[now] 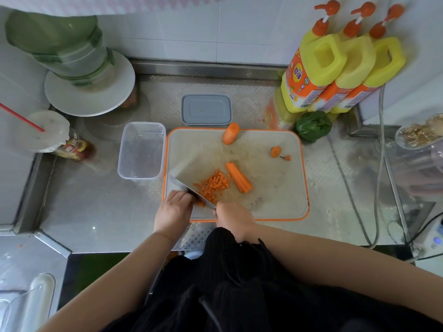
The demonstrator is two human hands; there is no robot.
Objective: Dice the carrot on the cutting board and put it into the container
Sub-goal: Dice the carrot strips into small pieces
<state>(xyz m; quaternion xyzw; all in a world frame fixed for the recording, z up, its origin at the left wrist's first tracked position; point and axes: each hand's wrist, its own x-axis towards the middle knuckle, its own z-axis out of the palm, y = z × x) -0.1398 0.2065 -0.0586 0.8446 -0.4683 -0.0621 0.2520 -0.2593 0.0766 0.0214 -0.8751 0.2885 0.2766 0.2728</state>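
An orange-rimmed white cutting board (275, 207) lies in front of me. My right hand (233, 218) grips the handle of a knife (189, 190) whose blade slants across the board's near left corner. My left hand (173, 209) sits on the near side of the blade, fingers curled down over a small carrot piece (200, 203) that is mostly hidden. Beyond the blade lie a pile of carrot dice (214, 184) and a bundle of carrot sticks (238, 177). A carrot chunk (230, 133) stands at the far edge. The clear container (142, 150) stands left of the board with nothing visible inside.
A grey lid (206, 109) lies behind the board. A carrot end slice (275, 151) sits at the board's right. A green pepper (312, 125) and yellow bottles (335, 68) stand at the back right, a lidded cup with a red straw (45, 130) at the left, cables (354, 200) at the right.
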